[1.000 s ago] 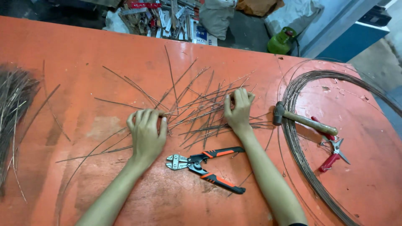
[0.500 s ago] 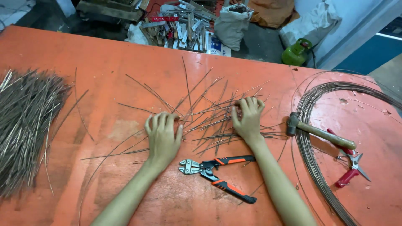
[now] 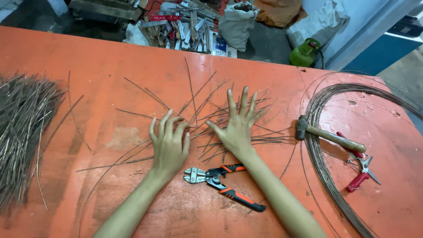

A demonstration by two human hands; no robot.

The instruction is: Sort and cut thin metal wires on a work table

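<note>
Loose scatter of thin straight cut metal wire pieces (image 3: 211, 112) lies fanned out mid-table on the orange-painted tabletop (image 3: 110, 61). Left hand (image 3: 168, 145) rests palm down on the near edge of the scatter, fingers a little spread and slightly curled, gripping nothing. Right hand (image 3: 238, 125) is flat on the wires just beside it, fingers splayed wide and straight, thumb out toward the left hand, holding nothing.

Just below the hands, between the forearms: bolt cutters with orange and black handles (image 3: 222, 180), jaws toward the left hand, lying untouched. Far left: thick bundle of the same cut wires (image 3: 22, 128), well apart from the hands. Right side: big coil of grey wire (image 3: 321, 154), with a wooden-handled hammer (image 3: 330, 136) lying across it and red-handled snips (image 3: 359, 169) just beside. Beyond the table edge: a green gas canister (image 3: 304, 53) and sacks on the floor.
</note>
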